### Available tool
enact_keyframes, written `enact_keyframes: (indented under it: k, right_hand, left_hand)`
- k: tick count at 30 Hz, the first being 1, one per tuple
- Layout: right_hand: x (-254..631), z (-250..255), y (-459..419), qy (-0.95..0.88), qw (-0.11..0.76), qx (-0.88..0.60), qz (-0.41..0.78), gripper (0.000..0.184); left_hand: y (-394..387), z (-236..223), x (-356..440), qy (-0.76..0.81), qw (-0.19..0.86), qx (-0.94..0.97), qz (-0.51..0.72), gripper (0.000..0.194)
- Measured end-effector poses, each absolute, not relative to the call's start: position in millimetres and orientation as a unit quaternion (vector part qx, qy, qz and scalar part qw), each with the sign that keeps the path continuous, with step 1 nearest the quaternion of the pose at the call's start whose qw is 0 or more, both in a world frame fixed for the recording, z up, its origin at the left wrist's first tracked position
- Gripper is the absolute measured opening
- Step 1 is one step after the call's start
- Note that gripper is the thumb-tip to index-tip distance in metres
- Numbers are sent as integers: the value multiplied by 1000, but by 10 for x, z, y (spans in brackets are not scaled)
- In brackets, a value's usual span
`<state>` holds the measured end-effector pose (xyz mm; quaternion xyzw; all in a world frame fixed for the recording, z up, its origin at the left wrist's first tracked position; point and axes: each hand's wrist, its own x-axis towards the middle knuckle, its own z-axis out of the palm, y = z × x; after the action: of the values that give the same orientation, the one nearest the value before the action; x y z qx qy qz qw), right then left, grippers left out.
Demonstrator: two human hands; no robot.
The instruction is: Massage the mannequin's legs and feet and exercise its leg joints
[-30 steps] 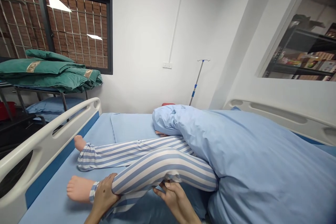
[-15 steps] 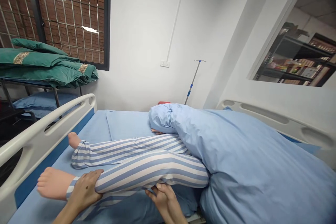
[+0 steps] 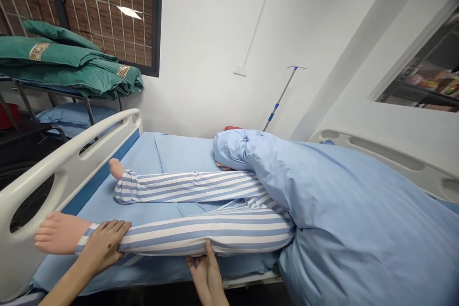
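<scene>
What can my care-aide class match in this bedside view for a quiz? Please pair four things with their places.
Things:
1. Left hand
2. Right hand
3. Green folded bedding
4. IV pole

Places:
A. On a metal rack beyond the bed rail
B. Against the striped trouser leg, midway along
C. Beside the wall beyond the bed
D. On that leg, beside the ankle cuff

Pairs: 1-D, 2-B, 3-A, 4-C

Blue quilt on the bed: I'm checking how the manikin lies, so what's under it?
Under the quilt, the torso and head cannot be seen. The manikin's striped legs come out from beneath it, and a few fingers show at its edge.
</scene>
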<state>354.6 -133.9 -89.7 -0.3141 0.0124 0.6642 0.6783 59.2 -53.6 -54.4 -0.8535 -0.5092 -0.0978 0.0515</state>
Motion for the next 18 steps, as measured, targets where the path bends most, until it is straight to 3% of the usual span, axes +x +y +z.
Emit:
enact_keyframes:
  k: [8, 18]
  right_hand:
    - [3417, -1035, -1273, 32, 678, -332, 655, 27]
    - [3336, -983, -1203, 16, 674, -380, 633, 31]
  left_hand:
    - [-494, -534, 569, -502, 41, -859, -92, 41]
    - [-404, -263, 578, -476, 64, -874, -75, 38]
